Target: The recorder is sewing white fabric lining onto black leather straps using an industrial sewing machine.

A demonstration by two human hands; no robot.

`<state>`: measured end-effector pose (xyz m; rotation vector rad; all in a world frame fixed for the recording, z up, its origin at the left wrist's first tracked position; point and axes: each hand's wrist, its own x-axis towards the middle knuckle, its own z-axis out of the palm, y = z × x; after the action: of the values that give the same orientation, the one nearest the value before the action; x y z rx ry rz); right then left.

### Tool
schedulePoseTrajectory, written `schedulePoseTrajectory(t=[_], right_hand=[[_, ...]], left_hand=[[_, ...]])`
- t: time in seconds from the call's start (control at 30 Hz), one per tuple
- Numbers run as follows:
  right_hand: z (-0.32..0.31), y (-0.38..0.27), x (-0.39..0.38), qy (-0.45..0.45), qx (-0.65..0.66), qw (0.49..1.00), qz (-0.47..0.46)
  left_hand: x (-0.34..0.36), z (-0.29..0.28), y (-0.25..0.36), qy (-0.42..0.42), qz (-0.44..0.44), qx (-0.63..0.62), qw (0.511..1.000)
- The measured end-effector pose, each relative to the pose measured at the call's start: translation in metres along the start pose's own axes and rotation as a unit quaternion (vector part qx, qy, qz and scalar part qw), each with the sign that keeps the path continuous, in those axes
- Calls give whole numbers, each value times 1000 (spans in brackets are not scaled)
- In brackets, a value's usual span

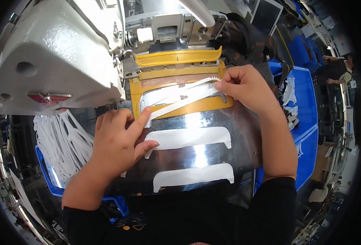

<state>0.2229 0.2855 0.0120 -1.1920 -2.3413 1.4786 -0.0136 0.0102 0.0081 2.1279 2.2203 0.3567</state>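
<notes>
A long white strip lies slantwise across a yellow template frame on the machine bed. My right hand pinches its right end between thumb and fingers, beside a narrow curved piece with a toothed edge. At the strip's left end, the index fingertip of my left hand presses down, with the thumb spread away from it. Nearer to me, two flat white cut pieces with turned-down ends lie one below the other on the shiny metal bed. The thumb of my left hand touches or overlaps the upper piece.
A large pale machine head stands at the upper left, with yellow clamp bars beside it. Many white strips pile up in a blue bin on the left. Blue bins with white parts stand right. A person is far right.
</notes>
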Motion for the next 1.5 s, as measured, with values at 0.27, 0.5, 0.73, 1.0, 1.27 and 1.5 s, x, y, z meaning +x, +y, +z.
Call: schedulePoseTrajectory(t=[0.27, 0.5, 0.73, 1.0, 1.27, 1.5], right_hand=[[3, -4, -2, 41, -65, 997, -10], [1, -8, -5, 25, -78, 997, -3], [-9, -4, -4, 62, -135, 989, -24], [-5, -8, -1, 56, -217, 974, -10], [-11, -13, -7, 36, -224, 974, -25], [-6, -12, -9, 20, -220, 951, -218]], left_hand=[[2, -1, -1, 40, 35, -25, 998], [2, 6, -1, 11, 19, -13, 1000], [2, 11, -5, 22, -16, -30, 999], [4, 11, -6, 0, -41, -10, 999], [2, 5, -4, 16, -29, -1, 999], [2, 3, -5, 38, -22, -45, 998]])
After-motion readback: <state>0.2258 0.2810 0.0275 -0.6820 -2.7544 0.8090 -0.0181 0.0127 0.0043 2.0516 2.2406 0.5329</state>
